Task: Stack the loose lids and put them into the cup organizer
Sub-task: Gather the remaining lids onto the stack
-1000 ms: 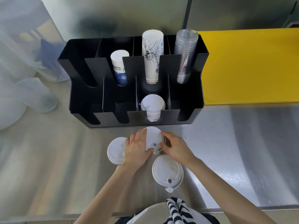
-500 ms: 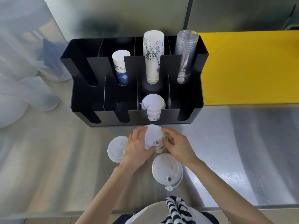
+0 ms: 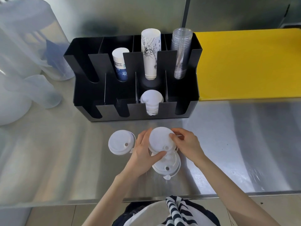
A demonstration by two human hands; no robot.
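On the steel tabletop (image 3: 65, 160), just in front of the black cup organizer (image 3: 135, 79), both hands hold one white lid (image 3: 160, 139) a little above the surface. The left hand (image 3: 143, 154) grips the lid's left edge, its thumb pressed under the near rim beside the sip hole and its fingers (image 3: 145, 136) curled along the far left side. The right hand (image 3: 187, 144) closes on the right edge, fingertips resting on the lid's top near its rim. The held lid is tilted slightly, its sip hole toward the person.

Directly below and nearer the person, a second lid (image 3: 169, 168) lies flat on the tabletop, partly covered by the held one, its small tab pointing toward the tabletop's near edge. A third lid (image 3: 121, 142) lies flat to the left, just beside the left hand's knuckles; whether they touch cannot be told.

Inside the organizer, a stack of lids (image 3: 152, 101) fills the front row's third slot from the left. Behind it stand a short printed paper cup stack (image 3: 119, 64), a taller white paper cup stack (image 3: 150, 53) and a clear plastic cup stack (image 3: 180, 51). A yellow board (image 3: 252, 62) lies to the organizer's right, and translucent plastic containers (image 3: 24, 62) stand to the left.
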